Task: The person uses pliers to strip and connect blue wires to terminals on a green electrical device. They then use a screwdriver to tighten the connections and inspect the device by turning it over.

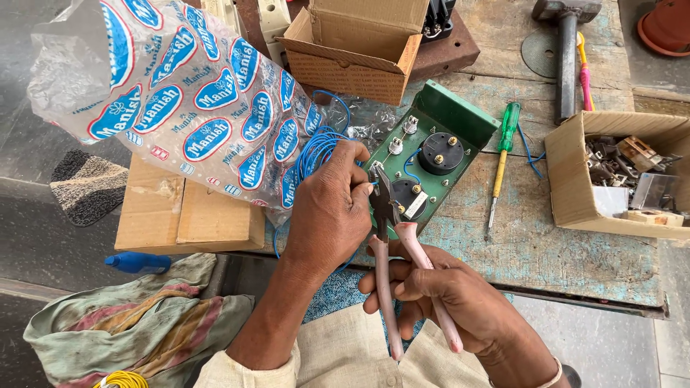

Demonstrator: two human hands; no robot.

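Observation:
My right hand [453, 294] grips the two pink handles of a pair of pliers [392, 244], jaws pointing away from me. At the plier jaws my left hand [330, 208] pinches a thin blue wire [316, 147], which loops back in a coil toward a printed clear plastic bag [180, 100]. Just past the jaws lies a green electrical panel [449, 118] with two round black sockets, small white fittings and a short blue wire on its face.
On the worn bench are an open brown carton [359, 50], a carton of metal parts [575, 194] at right, a green-handled screwdriver [503, 158], a hammer [568, 50] and a flat cardboard box [180, 215]. Striped cloth [136, 323] lies at lower left.

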